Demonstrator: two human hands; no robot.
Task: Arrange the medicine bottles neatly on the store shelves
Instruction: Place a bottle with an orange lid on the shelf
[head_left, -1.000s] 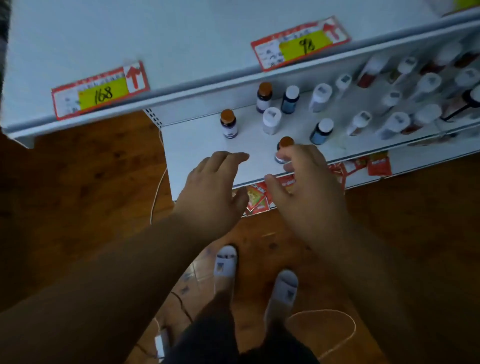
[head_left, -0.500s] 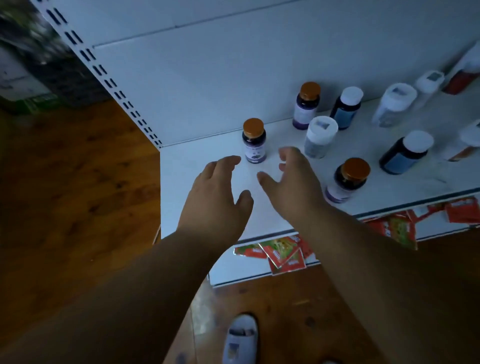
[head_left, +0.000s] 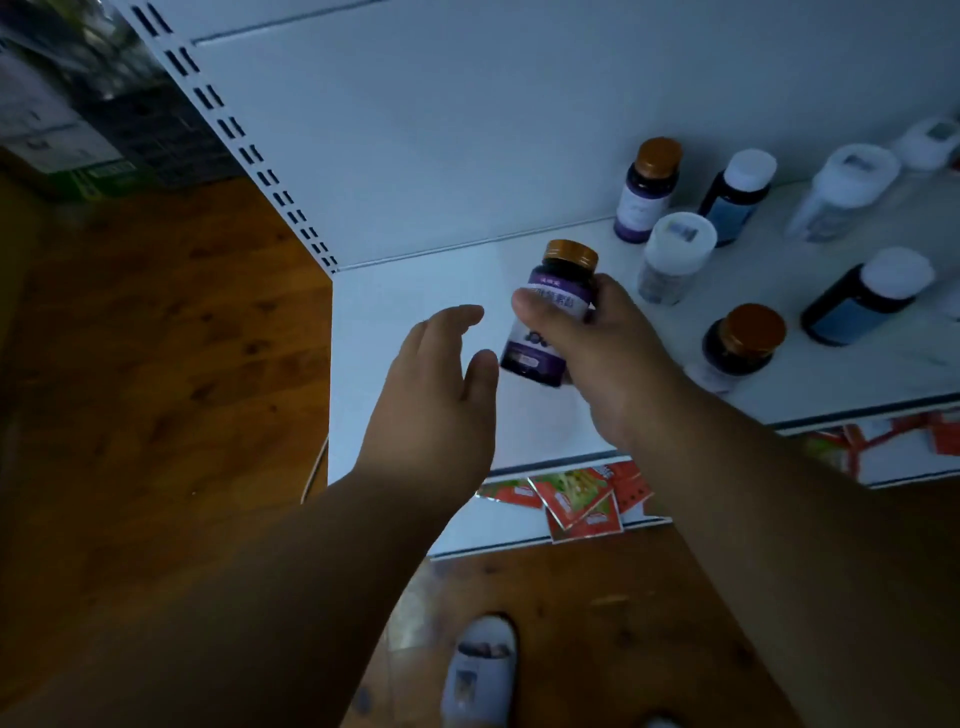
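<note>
One white shelf (head_left: 415, 291) carrying everything, lowest tier, wooden floor (head_left: 156, 364) below. Left end of shelf bare; bottles clustered mid to right end, loosely scattered, no rows.

Right hand (head_left: 613, 353) wrapped round purple-label bottle (head_left: 550, 317), thumb across the label front, bronze cap up, bottle tilted and lifted off the shelf surface near the left-centre. Left hand (head_left: 436, 384) empty, fingers relaxed and spread, just beside the bottle's base, not touching.

Changed since half a second ago: same bottle was standing alone toward the back wall, both hands empty and reaching; now picked up. Means first bottle in transit, placement not yet done, task barely begun.

Remaining on shelf, upright unless noted: dark blue-label bottle with white cap (head_left: 862, 301) toward right end; white bottle (head_left: 670, 260) mid; second purple bottle (head_left: 647, 192) and blue one (head_left: 737, 197) against back wall; bronze-capped bottle (head_left: 743, 343) near front edge; more white-capped ones at far right, blurred.

Red snack sachets (head_left: 576, 501) under the front edge.

Label writing: light characters on purple band, berry graphic below; unreadable. No price tags visible.
</note>
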